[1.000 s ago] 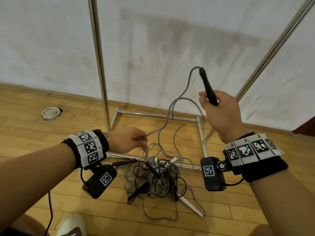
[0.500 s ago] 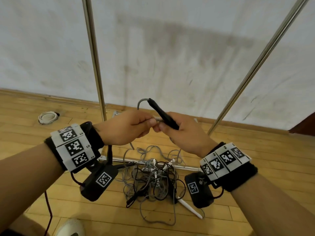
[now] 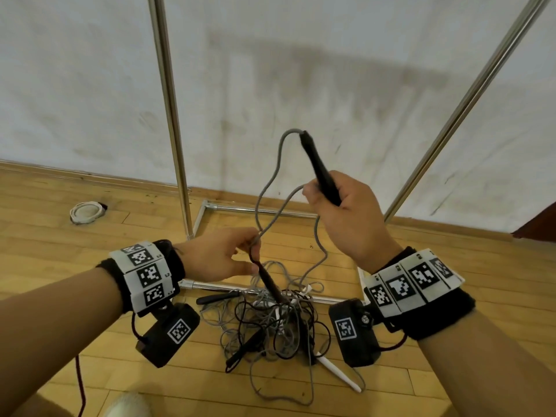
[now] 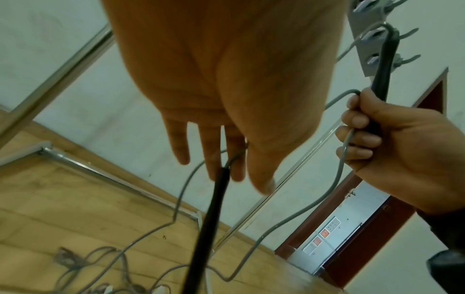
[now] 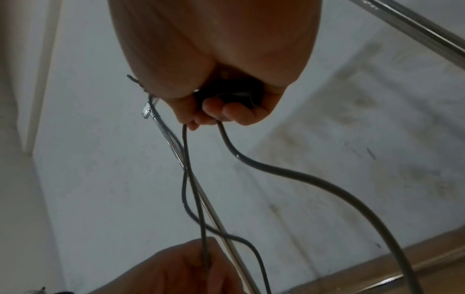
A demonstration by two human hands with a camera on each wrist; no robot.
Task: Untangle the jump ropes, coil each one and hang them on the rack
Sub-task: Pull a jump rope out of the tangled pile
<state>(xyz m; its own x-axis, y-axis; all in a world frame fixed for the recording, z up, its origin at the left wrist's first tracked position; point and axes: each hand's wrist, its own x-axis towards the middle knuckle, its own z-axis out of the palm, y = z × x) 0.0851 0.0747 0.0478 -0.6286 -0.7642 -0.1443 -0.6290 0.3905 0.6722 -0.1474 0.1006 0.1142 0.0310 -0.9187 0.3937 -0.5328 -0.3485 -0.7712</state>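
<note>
Right hand clenches a slim black rope handle w/ grey cord loops, left hand apparently pinches the thin grey cord near a second dark handle, lifting it clear of the tangled pile of ropes.

- grey rope, centre of the frame
- black handle, centre right
- white handle, bottom centre
- black-and-white checked wristbands, lower corners
- honey-brown wooden floor
- white, smudged wall

a scuffed, stained white plaster wall is met along its bottom edge by a wooden skirting board. below it, a floor of light honey-coloured wooden planks is laid. a dark red-brown door frame is seen at the wall's right edge. even, soft light is cast throughout.
</note>
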